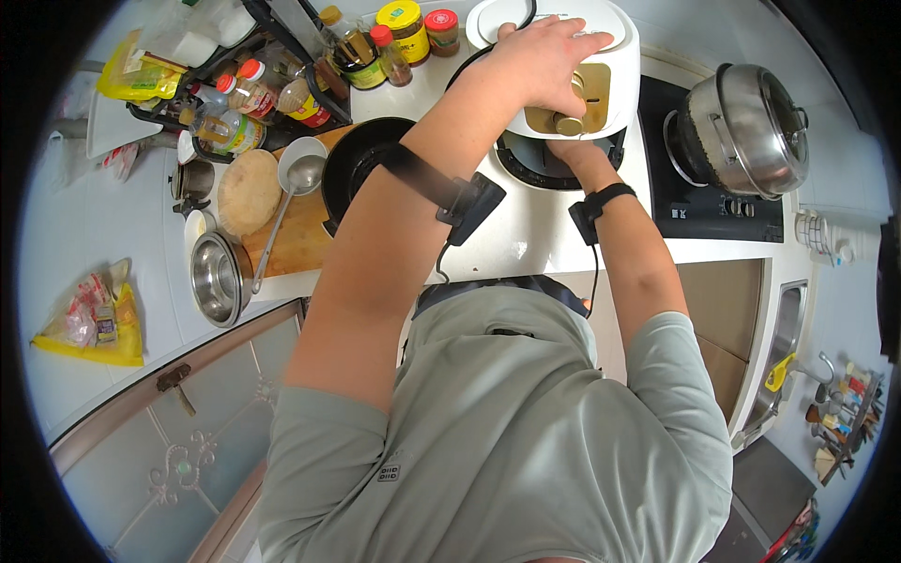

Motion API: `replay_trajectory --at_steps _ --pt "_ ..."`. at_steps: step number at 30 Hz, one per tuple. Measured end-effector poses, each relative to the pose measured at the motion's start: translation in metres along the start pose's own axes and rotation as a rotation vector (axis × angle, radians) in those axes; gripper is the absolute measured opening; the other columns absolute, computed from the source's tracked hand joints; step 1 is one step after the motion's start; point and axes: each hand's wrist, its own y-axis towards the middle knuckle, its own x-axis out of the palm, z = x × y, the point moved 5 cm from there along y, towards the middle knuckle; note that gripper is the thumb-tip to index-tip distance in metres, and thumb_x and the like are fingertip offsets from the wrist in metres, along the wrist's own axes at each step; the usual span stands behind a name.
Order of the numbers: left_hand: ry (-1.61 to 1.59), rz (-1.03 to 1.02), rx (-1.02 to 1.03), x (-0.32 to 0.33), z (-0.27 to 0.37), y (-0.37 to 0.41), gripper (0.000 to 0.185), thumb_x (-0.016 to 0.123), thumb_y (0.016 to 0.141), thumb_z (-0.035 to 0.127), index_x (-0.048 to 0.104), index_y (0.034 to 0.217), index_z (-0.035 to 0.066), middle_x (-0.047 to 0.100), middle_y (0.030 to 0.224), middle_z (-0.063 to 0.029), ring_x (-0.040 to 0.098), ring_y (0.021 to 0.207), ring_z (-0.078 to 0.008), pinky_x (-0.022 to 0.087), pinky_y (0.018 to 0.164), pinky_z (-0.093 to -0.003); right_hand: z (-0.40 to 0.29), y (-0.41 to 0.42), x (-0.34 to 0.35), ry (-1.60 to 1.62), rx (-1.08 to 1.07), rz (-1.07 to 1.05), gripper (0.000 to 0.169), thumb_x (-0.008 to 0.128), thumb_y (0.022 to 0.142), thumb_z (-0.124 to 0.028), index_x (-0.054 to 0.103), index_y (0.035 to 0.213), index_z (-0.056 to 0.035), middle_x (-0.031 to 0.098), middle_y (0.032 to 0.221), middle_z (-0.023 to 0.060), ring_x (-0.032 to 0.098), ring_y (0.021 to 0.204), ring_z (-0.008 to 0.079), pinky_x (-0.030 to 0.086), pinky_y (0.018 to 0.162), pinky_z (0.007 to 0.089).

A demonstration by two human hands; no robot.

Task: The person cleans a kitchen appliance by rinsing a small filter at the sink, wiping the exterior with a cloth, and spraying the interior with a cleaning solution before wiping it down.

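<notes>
A white kitchen appliance [626,63] with a gold-coloured front panel and a round gold part stands at the back of the counter. My left hand [545,67] lies over its top, fingers spread, the thumb side beside the gold part. A dark cable runs by this hand. Under the appliance's near edge is my right hand [571,149], mostly hidden; whether it grips anything does not show. Around it lies a dark round surface with a black rim [542,176]. Both wrists wear black straps with cabled modules.
At right, a steel lidded pot [746,134] stands on a black hob [711,218]. Leftward are a black pan [352,169], a ladle [278,236] in a white bowl, a wooden board [295,246], steel bowls [218,278] and a bottle rack. Jars [405,32] line the back.
</notes>
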Motion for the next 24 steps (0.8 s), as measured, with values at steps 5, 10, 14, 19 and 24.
replay_trajectory --at_steps 5,10,14,19,24 --pt "-0.015 -0.001 -0.016 0.003 -0.005 0.000 0.092 0.074 0.054 0.032 0.039 0.139 0.033 0.038 0.146 -0.0064 0.037 0.133 -0.0257 0.036 0.097 -0.0569 -0.036 -0.024 -0.010 -0.273 0.029 -0.576 0.040 0.049 0.087 -0.016 0.052 0.127 -0.0115 0.053 0.127 0.0144 0.047 0.120 0.0283 0.039 0.099 0.0373" --pt "-0.030 -0.007 -0.025 0.000 -0.009 0.000 0.092 0.074 0.054 0.031 0.039 0.139 0.033 0.037 0.146 -0.0068 0.036 0.134 -0.0262 0.035 0.097 -0.0575 -0.027 -0.062 -0.065 -0.027 0.075 -0.629 0.024 0.057 0.079 -0.014 0.069 0.099 -0.0089 0.067 0.085 0.0163 0.064 0.080 0.0332 0.051 0.077 0.0382" --pt "-0.054 0.004 -0.007 -0.002 -0.009 0.000 0.092 0.074 0.054 0.031 0.038 0.140 0.033 0.037 0.147 -0.0070 0.035 0.134 -0.0261 0.035 0.097 -0.0580 0.027 -0.119 -0.092 0.771 0.481 -0.352 0.032 0.047 0.082 -0.001 0.062 0.110 0.0015 0.065 0.087 0.0068 0.061 0.079 0.0140 0.049 0.075 0.0266" --pt "-0.107 -0.192 0.030 -0.029 0.016 -0.002 0.090 0.074 0.060 0.034 0.037 0.140 0.017 0.036 0.144 -0.0175 0.034 0.133 -0.0338 0.033 0.101 -0.0594 0.049 -0.193 -0.078 1.584 0.677 -0.012 0.040 0.044 0.084 0.004 0.052 0.123 0.0038 0.062 0.111 0.0115 0.062 0.096 0.0201 0.050 0.087 0.0317" --pt "-0.051 -0.178 0.029 -0.024 0.028 -0.004 0.089 0.074 0.060 0.032 0.038 0.140 0.018 0.037 0.144 -0.0169 0.035 0.132 -0.0341 0.033 0.100 -0.0614 0.049 -0.224 -0.066 1.534 0.692 0.237 0.039 0.047 0.085 0.002 0.052 0.124 0.0024 0.062 0.111 0.0128 0.063 0.096 0.0224 0.052 0.084 0.0344"
